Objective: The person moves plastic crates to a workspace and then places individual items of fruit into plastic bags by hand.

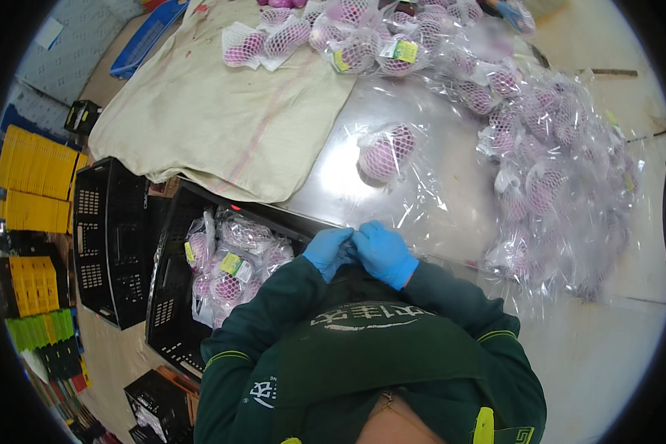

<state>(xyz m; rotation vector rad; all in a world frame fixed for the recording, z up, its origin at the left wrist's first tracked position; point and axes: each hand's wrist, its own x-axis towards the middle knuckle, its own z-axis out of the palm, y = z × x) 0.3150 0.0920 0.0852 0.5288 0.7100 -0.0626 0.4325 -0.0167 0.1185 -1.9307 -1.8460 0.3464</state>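
My left hand (328,252) and my right hand (386,254), both in blue gloves, meet at the front edge of the steel tabletop (333,139), close to my body. Their fingertips are bent together, and whatever may lie between them is hidden. Ahead of them on the steel lies a round purple fruit or vegetable in a white foam net (387,154), with clear plastic film around it. Left of my left hand, a black plastic crate (172,277) holds several bagged, netted purple pieces (226,286), some bearing yellow-green labels.
Bagged, netted produce (544,183) is heaped along the right; more (355,44) lies at the back. A cream cloth (227,111) covers the table's left part. Another person's gloved hand (509,14) shows at the top right. Black crates (111,244) and yellow crates (36,161) stand left.
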